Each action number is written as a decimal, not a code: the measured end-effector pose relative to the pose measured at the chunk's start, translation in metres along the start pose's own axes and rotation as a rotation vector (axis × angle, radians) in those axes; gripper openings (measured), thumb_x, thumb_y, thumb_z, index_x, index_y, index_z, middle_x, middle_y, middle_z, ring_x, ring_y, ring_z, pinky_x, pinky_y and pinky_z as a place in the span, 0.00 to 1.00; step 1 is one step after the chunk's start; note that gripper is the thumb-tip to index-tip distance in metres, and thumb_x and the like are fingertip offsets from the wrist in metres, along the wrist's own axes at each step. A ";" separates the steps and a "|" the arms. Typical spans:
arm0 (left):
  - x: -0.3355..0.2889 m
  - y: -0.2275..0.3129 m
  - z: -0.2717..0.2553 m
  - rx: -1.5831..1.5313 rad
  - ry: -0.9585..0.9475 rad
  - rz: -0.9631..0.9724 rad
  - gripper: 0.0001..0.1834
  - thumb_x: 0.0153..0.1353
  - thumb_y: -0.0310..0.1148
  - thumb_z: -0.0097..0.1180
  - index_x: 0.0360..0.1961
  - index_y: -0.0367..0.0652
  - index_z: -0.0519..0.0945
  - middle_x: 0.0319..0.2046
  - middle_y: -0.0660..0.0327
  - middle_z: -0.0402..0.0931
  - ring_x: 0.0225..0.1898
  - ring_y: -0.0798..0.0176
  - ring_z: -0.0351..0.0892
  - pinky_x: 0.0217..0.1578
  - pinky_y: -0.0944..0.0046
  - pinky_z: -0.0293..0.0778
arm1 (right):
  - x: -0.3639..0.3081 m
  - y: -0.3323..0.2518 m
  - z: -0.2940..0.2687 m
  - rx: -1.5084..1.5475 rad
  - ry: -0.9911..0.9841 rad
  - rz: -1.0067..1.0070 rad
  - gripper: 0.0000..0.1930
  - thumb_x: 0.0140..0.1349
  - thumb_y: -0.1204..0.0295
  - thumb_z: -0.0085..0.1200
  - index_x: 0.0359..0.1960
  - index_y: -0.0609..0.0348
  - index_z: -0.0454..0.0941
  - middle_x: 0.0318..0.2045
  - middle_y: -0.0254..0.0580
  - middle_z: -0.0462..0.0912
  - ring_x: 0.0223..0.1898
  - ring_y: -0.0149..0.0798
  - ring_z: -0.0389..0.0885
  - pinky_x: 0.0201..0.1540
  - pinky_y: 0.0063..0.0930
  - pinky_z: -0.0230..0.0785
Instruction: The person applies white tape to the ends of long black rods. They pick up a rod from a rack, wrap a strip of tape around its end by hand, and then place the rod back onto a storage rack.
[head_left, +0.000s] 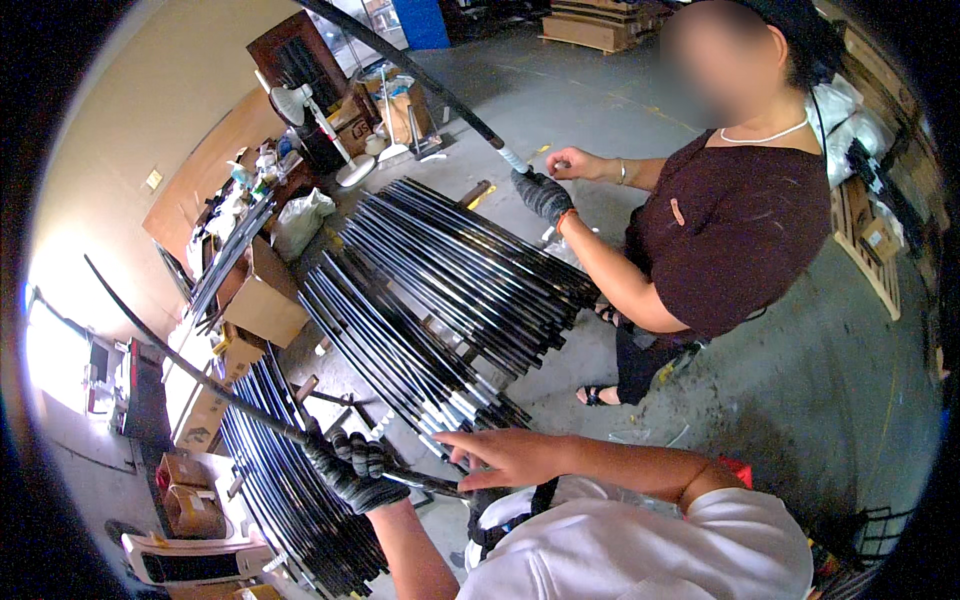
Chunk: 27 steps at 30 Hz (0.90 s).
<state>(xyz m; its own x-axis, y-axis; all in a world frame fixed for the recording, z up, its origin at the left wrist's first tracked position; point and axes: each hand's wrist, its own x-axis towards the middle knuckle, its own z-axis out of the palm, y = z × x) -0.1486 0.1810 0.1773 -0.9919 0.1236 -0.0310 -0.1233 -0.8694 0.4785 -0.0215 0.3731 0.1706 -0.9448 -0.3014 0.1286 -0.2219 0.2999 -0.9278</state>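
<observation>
Held pole: a slim black pole (200,375) runs through the gloved left hand (355,480), its longer part reaching out to the far left of those fingers and a short dark length emerging on their right.
Left fingers: wrapped around the pole, clamped on it inside the dark grey knit glove.
Right fingers: the bare right hand (515,458) has its fingers spread, clamped on nothing; it hovers just beyond the pole's near end, palm side mostly hidden.
Long axis: slanting from far left, beyond the left fingers, down toward the wearer and rightward, to a spot just below the right fingertips; part of the visible curve may come from the lens.
Nearer hand: the left, already on the pole; the right is just beside the near end, and I cannot tell whether its lower fingers touch it.
Left stack: black tubes (280,475) lie below and left of the left fingers, the pole crossing above them in view.
Middle stack: more tubes (385,350) lie ahead of the right fingers, ends pointing toward them.
Far stack: a third row of tubes (460,265) lies farther ahead.
Co-worker: a person in a dark top (735,230), ahead and right of the right fingers, grips another dark pole (430,80) with a gloved hand (543,197).
</observation>
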 end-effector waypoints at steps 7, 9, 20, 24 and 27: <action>-0.019 -0.017 0.022 -0.217 -0.255 -0.015 0.20 0.65 0.42 0.38 0.58 0.54 0.61 0.22 0.57 0.69 0.08 0.71 0.58 0.05 0.74 0.56 | 0.017 -0.009 0.014 0.107 0.065 -0.108 0.19 0.58 0.65 0.53 0.48 0.58 0.66 0.24 0.45 0.77 0.24 0.37 0.76 0.27 0.30 0.67; -0.027 -0.014 0.042 -0.125 -0.293 0.041 0.20 0.65 0.42 0.38 0.58 0.53 0.61 0.22 0.58 0.68 0.07 0.72 0.55 0.06 0.74 0.56 | 0.020 -0.010 0.015 0.133 0.124 -0.160 0.16 0.57 0.66 0.53 0.44 0.60 0.69 0.22 0.44 0.76 0.22 0.36 0.75 0.26 0.29 0.66; -0.052 -0.020 0.057 0.544 -0.181 -0.044 0.20 0.56 0.38 0.56 0.46 0.41 0.68 0.28 0.65 0.71 0.30 0.69 0.71 0.33 0.68 0.69 | 0.017 -0.042 0.000 0.069 0.386 -0.096 0.20 0.49 0.68 0.62 0.43 0.58 0.71 0.28 0.37 0.76 0.26 0.30 0.74 0.30 0.25 0.68; -0.041 -0.014 0.068 0.332 -0.288 -0.034 0.18 0.56 0.36 0.56 0.46 0.42 0.68 0.27 0.65 0.71 0.27 0.71 0.69 0.32 0.67 0.70 | 0.012 -0.051 -0.007 0.324 0.354 -0.131 0.21 0.49 0.74 0.61 0.45 0.61 0.70 0.34 0.35 0.75 0.32 0.25 0.73 0.35 0.21 0.68; -0.030 -0.009 0.070 0.205 -0.442 -0.045 0.16 0.60 0.35 0.49 0.49 0.46 0.68 0.26 0.65 0.72 0.30 0.59 0.73 0.50 0.41 0.59 | 0.002 -0.057 -0.022 0.207 0.284 -0.062 0.20 0.48 0.75 0.61 0.44 0.62 0.71 0.38 0.35 0.76 0.32 0.23 0.72 0.34 0.19 0.67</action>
<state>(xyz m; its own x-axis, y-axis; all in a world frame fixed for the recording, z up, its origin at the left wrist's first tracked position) -0.1152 0.2188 0.2354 -0.8715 0.3889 0.2988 -0.1128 -0.7519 0.6496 -0.0160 0.3757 0.2313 -0.9668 -0.0405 0.2525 -0.2552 0.0904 -0.9627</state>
